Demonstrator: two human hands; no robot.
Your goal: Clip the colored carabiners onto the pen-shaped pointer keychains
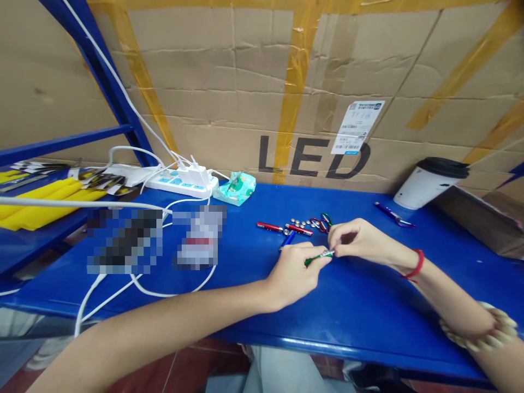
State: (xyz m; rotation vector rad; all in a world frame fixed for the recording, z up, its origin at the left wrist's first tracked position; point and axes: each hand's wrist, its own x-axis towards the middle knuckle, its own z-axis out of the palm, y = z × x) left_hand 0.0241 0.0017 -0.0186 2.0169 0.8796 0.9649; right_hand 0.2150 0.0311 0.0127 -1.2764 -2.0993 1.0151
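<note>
My left hand [295,273] grips a small green pen-shaped light [314,259] low over the blue table [360,305]. My right hand [355,240] pinches the silver end of that green light between thumb and fingers. Just beyond the hands lie a red pen light [269,226], another red one [299,230], a blue one [287,239], several small round button cells [302,222] and carabiner clips [324,221]. A red band sits on my right wrist.
A white power strip [180,181] with plugs and white cables sits at the back left, a teal tissue pack [236,188] beside it. A white cup with black lid [429,182] and a purple pen light [392,214] lie right. Cardboard marked LED stands behind. Yellow items fill the left shelf.
</note>
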